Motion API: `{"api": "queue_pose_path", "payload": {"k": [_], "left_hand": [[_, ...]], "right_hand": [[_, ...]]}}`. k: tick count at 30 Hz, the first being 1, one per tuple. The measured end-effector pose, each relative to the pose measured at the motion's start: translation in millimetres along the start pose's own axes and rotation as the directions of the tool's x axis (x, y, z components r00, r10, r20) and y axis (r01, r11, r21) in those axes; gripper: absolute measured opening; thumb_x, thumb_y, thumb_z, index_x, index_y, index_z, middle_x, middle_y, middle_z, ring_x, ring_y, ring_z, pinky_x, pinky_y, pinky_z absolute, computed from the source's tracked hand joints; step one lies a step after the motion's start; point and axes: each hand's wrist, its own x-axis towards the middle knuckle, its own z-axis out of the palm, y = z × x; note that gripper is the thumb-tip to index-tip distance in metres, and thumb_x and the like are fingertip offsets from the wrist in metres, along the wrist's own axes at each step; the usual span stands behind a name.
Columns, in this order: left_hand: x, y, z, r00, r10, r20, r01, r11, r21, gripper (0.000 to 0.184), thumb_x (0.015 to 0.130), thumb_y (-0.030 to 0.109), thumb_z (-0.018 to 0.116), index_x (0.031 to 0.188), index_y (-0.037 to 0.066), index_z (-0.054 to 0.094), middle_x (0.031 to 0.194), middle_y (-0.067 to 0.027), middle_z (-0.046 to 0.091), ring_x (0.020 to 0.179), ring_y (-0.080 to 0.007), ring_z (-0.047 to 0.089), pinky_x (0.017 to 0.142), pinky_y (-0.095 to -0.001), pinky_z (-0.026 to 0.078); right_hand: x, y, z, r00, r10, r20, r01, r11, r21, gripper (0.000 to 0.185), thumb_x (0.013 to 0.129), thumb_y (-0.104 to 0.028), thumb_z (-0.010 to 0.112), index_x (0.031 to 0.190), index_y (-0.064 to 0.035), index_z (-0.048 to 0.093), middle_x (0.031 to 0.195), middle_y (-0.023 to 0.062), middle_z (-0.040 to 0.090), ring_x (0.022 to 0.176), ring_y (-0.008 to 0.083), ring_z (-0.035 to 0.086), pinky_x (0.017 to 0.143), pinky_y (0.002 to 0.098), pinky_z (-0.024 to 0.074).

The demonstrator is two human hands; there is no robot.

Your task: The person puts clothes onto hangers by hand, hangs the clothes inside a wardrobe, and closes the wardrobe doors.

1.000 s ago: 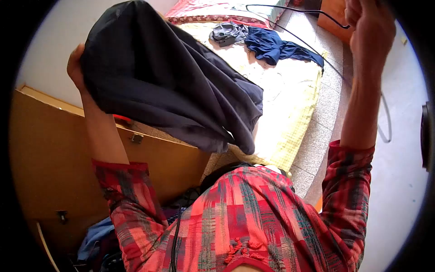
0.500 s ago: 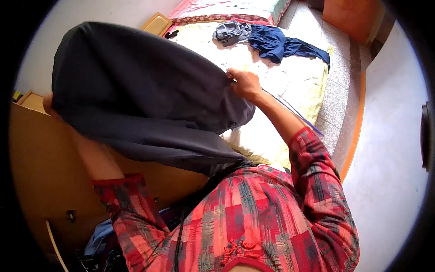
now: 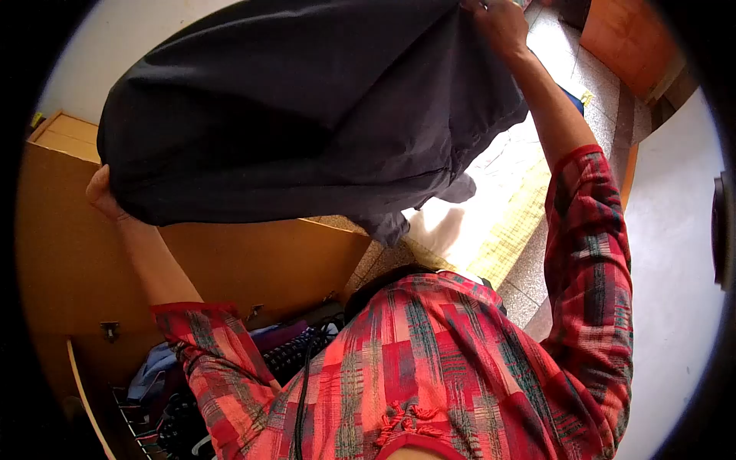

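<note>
A large black cloth garment (image 3: pixel 307 115) is stretched out in the air in front of me, above the bed. Whether it is trousers or another piece of clothing, I cannot tell. My left hand (image 3: pixel 107 192) grips its lower left edge, the fingertips partly hidden behind the cloth. At the top right, near the edge of view, my right hand (image 3: pixel 502 29) pinches the garment's upper corner. Some loose cloth hangs below the right part. The garment hides much of the bed, and only a sliver of a blue garment (image 3: pixel 573 100) shows beyond my right forearm.
The bed (image 3: pixel 525 195) has a pale yellow cover. A brown wooden panel with hinges (image 3: pixel 253 249) stands at left, with folded and hanging clothes (image 3: pixel 295 337) below it. Speckled floor tiles (image 3: pixel 594 84), a brown wooden piece (image 3: pixel 625 38) and a white surface (image 3: pixel 675 230) are at right.
My right hand has moved up and to the right, pulling the black garment wider and higher. My left hand stays on the left edge, slightly lower. The clothes on the bed are now mostly covered.
</note>
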Motion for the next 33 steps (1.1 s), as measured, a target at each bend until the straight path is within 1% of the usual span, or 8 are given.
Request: {"api": "queue_pose_path", "payload": {"k": [7,15,17,20,21,23,25,33], "left_hand": [[-3.0,-8.7,97.6,0.949,0.201,0.242,-0.138,0.957,-0.254,0.031,0.076,0.027,0.056,0.086,-0.002,0.064,0.092,-0.0155,0.065,0.082,-0.0257,0.062,0.083,-0.036,0.048],[17.1,1.6,115.6,0.982,-0.042,0.183,0.074,0.982,-0.174,0.036,0.076,0.027,0.058,0.096,-0.004,0.06,0.101,-0.016,0.062,0.091,-0.0264,0.059,0.089,-0.0374,0.044],[22.8,-7.0,118.7,0.993,-0.102,0.066,0.111,0.983,-0.149,0.035,0.074,0.023,0.059,0.096,-0.004,0.06,0.099,-0.016,0.062,0.089,-0.026,0.06,0.088,-0.038,0.044],[19.0,-15.3,119.2,0.981,-0.179,-0.08,0.172,0.981,-0.091,0.036,0.069,0.012,0.059,0.1,-0.006,0.058,0.094,-0.0145,0.062,0.084,-0.025,0.06,0.082,-0.0363,0.048],[21.4,-27.2,100.6,0.959,-0.084,-0.27,0.113,0.989,0.094,0.042,0.068,0.009,0.057,0.107,-0.006,0.055,0.093,-0.013,0.062,0.081,-0.0253,0.06,0.078,-0.0347,0.05],[3.5,-27.4,157.4,0.966,-0.225,-0.13,0.237,0.967,0.089,0.052,0.065,0.008,0.056,0.116,-0.003,0.05,0.1,-0.0135,0.06,0.086,-0.0262,0.06,0.081,-0.0355,0.049],[2.8,-41.9,162.3,0.98,-0.198,0.005,0.197,0.977,0.078,0.062,0.063,0.007,0.055,0.123,-0.005,0.043,0.109,-0.0143,0.056,0.097,-0.026,0.058,0.087,-0.0334,0.047],[-3.9,-67.4,191.9,0.963,-0.203,0.178,0.174,0.971,0.165,0.074,0.058,0.006,0.059,0.128,-0.004,0.037,0.116,-0.0123,0.053,0.105,-0.0238,0.053,0.093,-0.0317,0.041]], "right_hand": [[-2.5,4.9,2.2,0.955,0.258,0.15,-0.254,0.966,-0.044,0.018,0.08,-0.023,0.055,0.089,-0.0154,0.069,0.083,0.0105,0.067,0.08,0.0271,0.064,0.075,0.0373,0.048],[-14.0,18.9,-24.4,0.966,0.252,0.05,-0.254,0.966,0.041,0.022,0.083,-0.026,0.057,0.085,-0.007,0.068,0.081,0.0183,0.065,0.074,0.0324,0.063,0.066,0.0383,0.0479],[-2.1,26.1,-40.8,0.979,0.045,-0.198,0.014,0.957,0.288,0.025,0.087,-0.024,0.052,0.083,-0.0025,0.064,0.07,0.0183,0.062,0.063,0.0268,0.062,0.056,0.037,0.0447],[23.7,30.5,-88.0,0.877,-0.267,-0.4,0.349,0.925,0.148,0.028,0.09,-0.026,0.049,0.078,-0.0022,0.057,0.06,0.0015,0.049,0.05,0.0139,0.046,0.046,0.0311,0.0375],[14.2,-26.4,-149.5,0.985,0.144,0.096,-0.173,0.799,0.576,0.029,0.093,-0.025,0.046,0.075,-0.0043,0.056,0.059,-0.0018,0.044,0.048,0.0081,0.038,0.042,0.0249,0.0305],[29.6,9.5,-187.8,0.952,-0.104,0.288,-0.148,0.669,0.729,0.036,0.092,-0.038,0.047,0.074,-0.0078,0.057,0.053,0.0022,0.045,0.041,0.0089,0.042,0.041,0.0229,0.0345],[22.6,-13.8,-204.9,0.941,-0.221,0.256,-0.047,0.664,0.746,0.036,0.096,-0.035,0.04,0.072,-0.0088,0.049,0.053,-0.0015,0.027,0.039,0.0056,0.025,0.038,0.0211,0.0242],[-8.7,-109.5,-185.4,0.846,-0.324,0.423,-0.285,0.396,0.873,0.037,0.098,-0.032,0.034,0.072,-0.007,0.042,0.054,-0.0031,0.029,0.039,0.0035,0.021,0.035,0.0211,0.0166]]}}
